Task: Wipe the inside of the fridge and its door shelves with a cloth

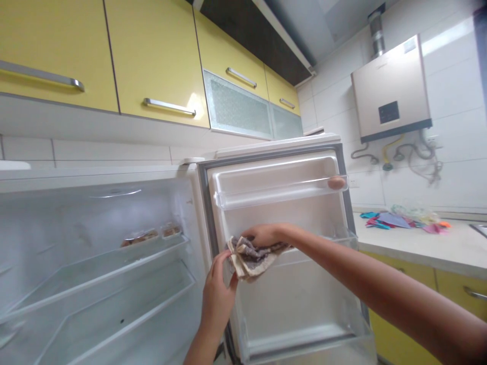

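Observation:
A crumpled grey-and-cream cloth [253, 259] is bunched against the middle door shelf of the open fridge door [300, 294]. My right hand [268, 234] reaches in from the right and grips the cloth from above, its fingertips partly buried in the folds. At the cloth's left edge, my left hand [219, 281] has its thumb and fingers closed on a corner of it. Above both hands runs the clear upper door shelf [277, 191], with a brown egg [336, 183] at its right end.
To the left is the fridge interior, with glass shelves [114, 268] and small food packs [142, 236] on the upper one. Yellow cabinets [155, 56] hang overhead. A counter [411, 248] at right bears colourful cloths [393, 219], below a water heater [391, 91].

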{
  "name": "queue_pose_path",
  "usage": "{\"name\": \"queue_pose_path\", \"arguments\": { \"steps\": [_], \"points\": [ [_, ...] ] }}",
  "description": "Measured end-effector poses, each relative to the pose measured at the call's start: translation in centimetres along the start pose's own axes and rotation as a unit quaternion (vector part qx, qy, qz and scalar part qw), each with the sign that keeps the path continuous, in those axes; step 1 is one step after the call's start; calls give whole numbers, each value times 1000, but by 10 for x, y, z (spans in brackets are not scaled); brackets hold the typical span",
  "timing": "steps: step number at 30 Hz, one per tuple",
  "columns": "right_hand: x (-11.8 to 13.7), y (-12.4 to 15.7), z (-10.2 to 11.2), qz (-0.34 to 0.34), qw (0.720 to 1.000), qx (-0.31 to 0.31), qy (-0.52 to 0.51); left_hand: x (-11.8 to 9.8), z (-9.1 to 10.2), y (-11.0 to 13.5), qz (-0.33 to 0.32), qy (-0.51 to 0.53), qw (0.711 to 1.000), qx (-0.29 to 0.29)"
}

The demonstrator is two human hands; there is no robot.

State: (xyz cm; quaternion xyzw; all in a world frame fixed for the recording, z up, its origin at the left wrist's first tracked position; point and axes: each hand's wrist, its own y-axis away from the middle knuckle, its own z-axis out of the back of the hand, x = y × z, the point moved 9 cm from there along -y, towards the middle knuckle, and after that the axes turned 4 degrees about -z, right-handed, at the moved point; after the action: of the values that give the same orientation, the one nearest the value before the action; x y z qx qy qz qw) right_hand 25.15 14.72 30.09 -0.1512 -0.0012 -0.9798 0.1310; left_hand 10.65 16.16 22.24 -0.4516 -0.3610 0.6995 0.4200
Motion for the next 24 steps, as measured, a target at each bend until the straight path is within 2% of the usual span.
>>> {"name": "queue_pose_path", "arguments": {
  "steps": [3, 5, 7, 10, 13, 19, 21, 24],
  "points": [
    [3, 28, -2, -5, 999, 44, -30, -3, 0, -1, -11, -18, 1000, 8],
    [8, 48, -8, -3, 998, 59, -1, -5, 0, -1, -21, -30, 999, 13],
    [12, 62, -12, -2, 996, 21, 84, -6, 0, -2, -30, -45, 998, 16],
    [8, 80, -12, -16, 973, -80, 218, -7, 2, -4, -42, -70, 997, 14],
    [-11, 97, -12, -43, 957, -113, 264, -7, 6, -5, -51, -91, 995, 12],
    [-79, 162, 17, -188, 950, -141, 206, -6, 10, -7, -56, -79, 995, 15],
    [-90, 179, 23, -197, 954, -148, 174, -5, 11, -6, -54, -66, 996, 9],
    [-86, 182, 22, -158, 967, -138, 147, -3, 10, -3, -49, -53, 997, 0]
  ]
}}
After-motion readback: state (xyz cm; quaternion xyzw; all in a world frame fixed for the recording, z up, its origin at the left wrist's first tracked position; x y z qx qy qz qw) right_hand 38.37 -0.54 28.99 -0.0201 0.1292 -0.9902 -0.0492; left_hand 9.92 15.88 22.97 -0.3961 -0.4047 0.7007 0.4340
